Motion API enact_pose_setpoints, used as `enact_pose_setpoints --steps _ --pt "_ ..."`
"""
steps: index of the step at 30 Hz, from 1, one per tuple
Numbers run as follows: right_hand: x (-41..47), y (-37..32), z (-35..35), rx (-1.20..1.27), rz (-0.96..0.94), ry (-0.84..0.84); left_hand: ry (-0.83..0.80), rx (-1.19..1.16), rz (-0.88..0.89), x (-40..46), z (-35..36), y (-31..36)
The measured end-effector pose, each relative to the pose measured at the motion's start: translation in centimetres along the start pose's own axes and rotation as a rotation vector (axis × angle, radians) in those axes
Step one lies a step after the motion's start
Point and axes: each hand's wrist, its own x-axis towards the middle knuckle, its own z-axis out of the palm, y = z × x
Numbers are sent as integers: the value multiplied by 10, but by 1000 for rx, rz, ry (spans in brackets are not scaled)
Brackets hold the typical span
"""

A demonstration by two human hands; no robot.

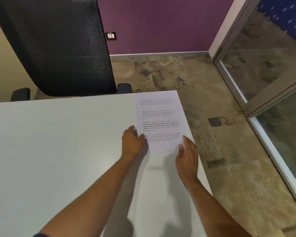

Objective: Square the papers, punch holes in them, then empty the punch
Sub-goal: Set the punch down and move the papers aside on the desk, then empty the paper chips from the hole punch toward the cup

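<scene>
White papers (158, 120) lie flat at the table's (58, 151) far right corner, no punch in sight. The left hand (132, 142) presses one edge, the right hand (188, 154) hovers open (empty); a careless nudge could slide sheets overboard.

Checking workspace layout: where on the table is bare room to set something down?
The table is bare left of the left hand, up to the chair. The far right corner is crowded: papers between both hands, right hand at the edge.
</scene>
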Motion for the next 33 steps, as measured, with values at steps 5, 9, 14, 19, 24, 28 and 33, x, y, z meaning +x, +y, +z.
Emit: enact_pose_setpoints --steps 5,9,14,19,24,28,33 --pt "-60 -12 -2 -1 -27 -124 6 -56 -79 -49 -30 -25" --pt "-103 -27 -8 19 -75 -199 28 -18 -64 -98 -62 -53" --pt "-159 -50 -16 17 -115 -297 -31 167 -4 -167 -100 -89" --pt "-215 -61 -17 24 -289 -204 -83 280 -3 -221 -138 -109" --pt "-270 -75 -15 -20 -377 -165 -110 370 21 -265 -181 -127" --pt "-305 -86 -13 -103 -301 -307 -99 435 4 -292 -211 -141" --pt "-347 -106 -10 -155 -265 -432 -128 616 47 -318 -244 -166"
